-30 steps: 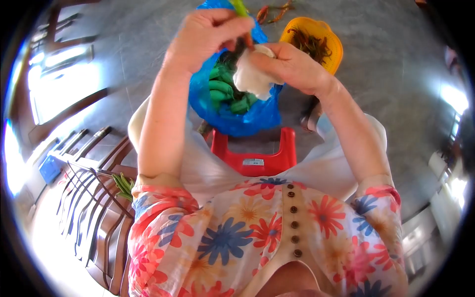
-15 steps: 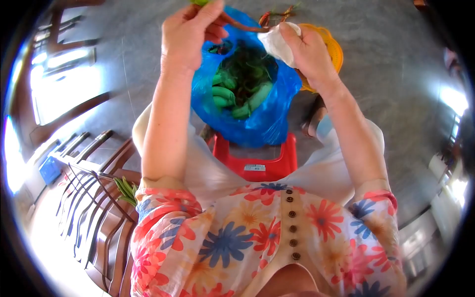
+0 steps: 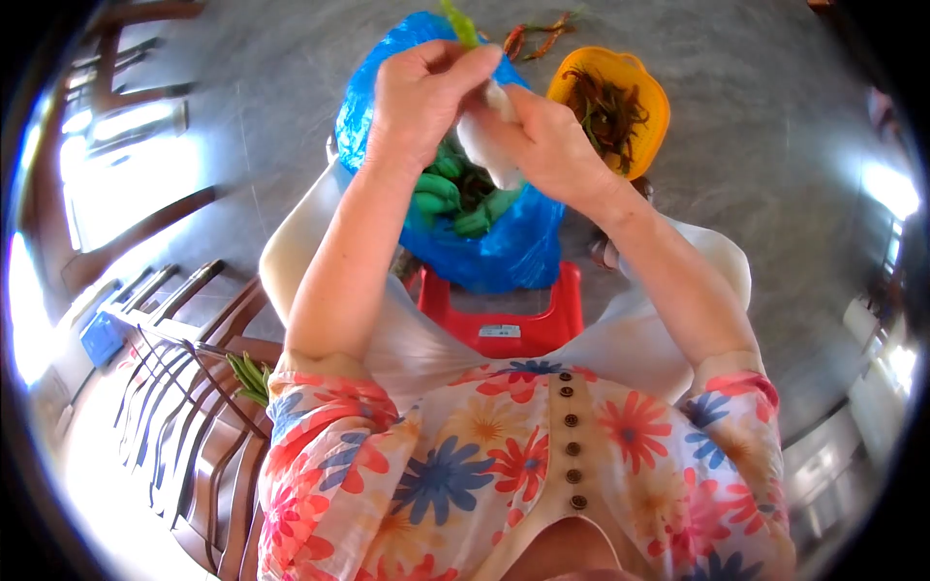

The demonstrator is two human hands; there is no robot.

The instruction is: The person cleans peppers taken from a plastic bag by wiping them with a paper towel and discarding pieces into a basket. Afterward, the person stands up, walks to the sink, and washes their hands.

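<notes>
My left hand (image 3: 423,97) is closed in a pinch on a leafy stem whose green tip (image 3: 459,23) sticks up past the fingers. Right beside it, my right hand (image 3: 557,145) is wrapped round a white cloth (image 3: 489,145), which meets the stem between the hands. Most of the stem is hidden by the fingers. Below the hands a blue plastic bag (image 3: 465,254) lies open, with green pods or vegetables (image 3: 438,194) inside.
A yellow basket (image 3: 659,108) of dark reddish stalks (image 3: 608,114) stands to the right of the bag. More reddish stalks (image 3: 542,37) lie on the floor beyond. A red stool (image 3: 533,329) is between my knees. Wooden chairs and long green pods (image 3: 250,376) are at left.
Both hands have come together over the bag, the right moving left with the cloth, the left moving right and down. The yellow basket is now uncovered.
</notes>
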